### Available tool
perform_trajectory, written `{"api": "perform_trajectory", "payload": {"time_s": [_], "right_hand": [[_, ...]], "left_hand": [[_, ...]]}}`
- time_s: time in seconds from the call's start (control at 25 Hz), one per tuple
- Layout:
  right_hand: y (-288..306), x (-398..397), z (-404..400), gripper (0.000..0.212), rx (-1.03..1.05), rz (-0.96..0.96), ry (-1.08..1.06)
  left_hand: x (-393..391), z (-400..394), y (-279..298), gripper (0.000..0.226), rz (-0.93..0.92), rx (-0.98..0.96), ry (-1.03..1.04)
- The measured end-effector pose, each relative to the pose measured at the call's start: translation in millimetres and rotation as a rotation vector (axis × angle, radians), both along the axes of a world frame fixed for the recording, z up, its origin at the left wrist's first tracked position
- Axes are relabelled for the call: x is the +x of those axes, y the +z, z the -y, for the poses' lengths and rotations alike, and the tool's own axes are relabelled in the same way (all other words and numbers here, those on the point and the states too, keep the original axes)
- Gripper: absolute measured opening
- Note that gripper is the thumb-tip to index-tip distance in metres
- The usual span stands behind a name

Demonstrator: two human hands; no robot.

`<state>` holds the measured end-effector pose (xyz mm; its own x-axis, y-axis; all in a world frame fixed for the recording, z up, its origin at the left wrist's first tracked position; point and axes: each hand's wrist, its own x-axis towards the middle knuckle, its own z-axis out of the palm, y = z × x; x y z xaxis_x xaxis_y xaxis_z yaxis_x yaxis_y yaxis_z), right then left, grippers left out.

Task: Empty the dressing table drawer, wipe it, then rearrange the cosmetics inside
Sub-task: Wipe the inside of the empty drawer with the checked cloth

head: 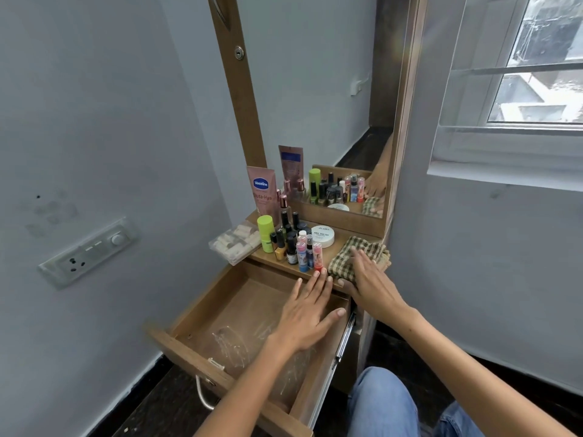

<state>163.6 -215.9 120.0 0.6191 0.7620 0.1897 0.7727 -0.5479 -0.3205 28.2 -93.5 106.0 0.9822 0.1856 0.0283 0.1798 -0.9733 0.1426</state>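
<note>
Brown laminate wooden drawer (202, 313) is pulled fully out, below the left hand; no cosmetics in it, only a crinkled clear plastic liner (252, 345) on its floor. Emptying step looks done, wiping not yet started, judging by the folded cloth.

Head view, only one:
- Left hand (307, 313) hovers flat over the drawer's far right corner, fingers straight and spread, holding nothing. Fingertips reach the tabletop (339, 257) edge, just short of the red-capped tube (317, 257).
- Right hand (367, 285) lies palm-down on the green-and-beige checked cloth (369, 250), fingers loosely extended over it, thumb at the near edge. No clear pinch visible; reads as pressing or about to gather it, likely for the wipe.
- Cloth sits folded on the tabletop, directly under and beyond the right hand.
- Cosmetics parked beyond the left hand, probably to keep the drawer free: cluster of small nail polish bottles (288, 241), lime-green stick (265, 233), white round nail polish remover tub (322, 236), pink Vaseline tube (262, 192), clear plastic packet of pale rolls (235, 242) overhanging the tabletop's left edge.
- Mirror (318, 89) behind reflects the bottles and cloth.

Risk: bottles stand tight at the tabletop's near edge, easy to knock into the drawer.
</note>
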Motion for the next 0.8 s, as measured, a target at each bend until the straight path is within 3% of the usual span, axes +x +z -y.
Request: {"api": "perform_trajectory", "payload": {"time_s": [0.12, 0.32, 0.6, 0.8], "right_hand": [[-2, 0, 0, 0.056, -0.074, 0.041, 0.041], [9, -23, 12, 0.039, 0.045, 0.023, -0.041], [54, -74, 4, 0.014, 0.223, -0.206, 0.204], [44, -90, -57, 0.016, 0.279, -0.453, 0.22]], "left_hand": [[0, -1, 0, 0.071, -0.013, 0.009, 0.006], [-12, -1, 6, 0.075, -0.039, -0.017, 0.017], [-109, -47, 18, 0.079, -0.148, 0.01, 0.128], [-153, -55, 10, 0.085, -0.291, 0.01, 0.151]]}}
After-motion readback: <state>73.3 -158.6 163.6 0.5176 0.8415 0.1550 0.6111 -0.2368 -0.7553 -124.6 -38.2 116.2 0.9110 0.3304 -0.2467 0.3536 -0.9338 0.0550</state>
